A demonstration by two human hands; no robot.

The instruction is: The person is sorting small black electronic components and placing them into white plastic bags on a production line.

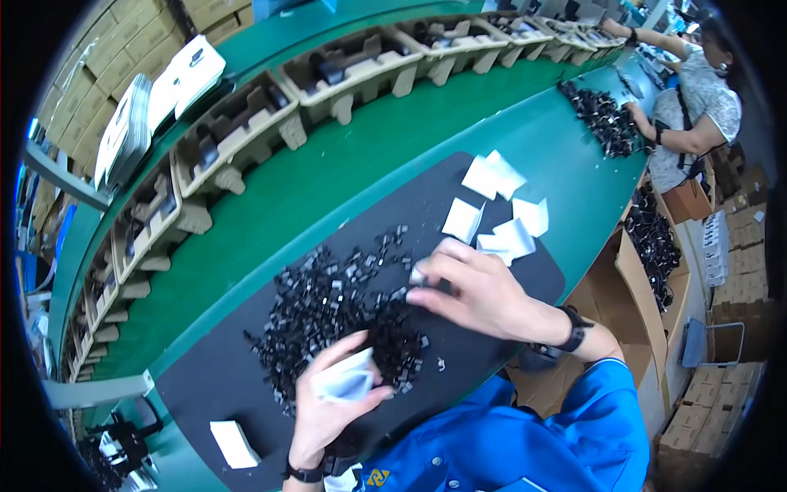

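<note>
A heap of small black plastic pieces (316, 307), some with shiny bits, is spread over the dark mat (205, 373) in front of me. At the heap's near edge, my left hand (316, 414) grips a folded white paper (348, 379) between thumb and fingers. My right hand (484, 295) is over the heap's right side, thumb and fingertips drawn together. Whatever is in that pinch is too small and blurred to name. Beyond my right hand lie several folded white papers (464, 220). A small white stack of papers (234, 444) rests at the mat's lower left.
Behind the green bench, a curved row of brown pulp trays (352, 78) holds dark parts. A co-worker (697, 123) at the far right reaches to a pile of black cables (602, 119). An open cardboard box (611, 303) stands right of me. White booklets (123, 135) stand upper left.
</note>
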